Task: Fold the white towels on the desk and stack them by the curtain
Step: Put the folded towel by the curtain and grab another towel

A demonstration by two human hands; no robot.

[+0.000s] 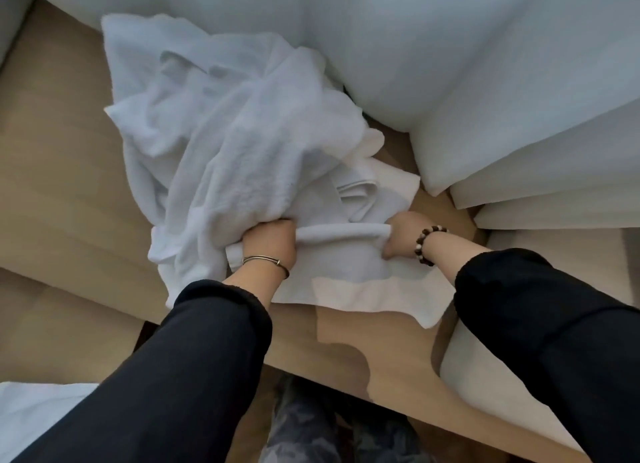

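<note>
Your arms in black sleeves [194, 358] reach across the near edge of the wooden worktop [346, 345]. Just beyond that edge a white towel [349, 275] lies spread flat, its far hem bunched into a ridge stretched between your hands. Your left hand [268, 246], a metal bangle [266, 261] at the wrist, grips one end, fingers curled tight into the cloth. Your right hand [403, 234], wearing a beaded bracelet [425, 244], grips the other end, fingers curled under the ridge. Behind, a crumpled heap of white towels [225, 133] fills the worktop's middle and reaches the pale curtain [467, 64] along the far edge.
</note>
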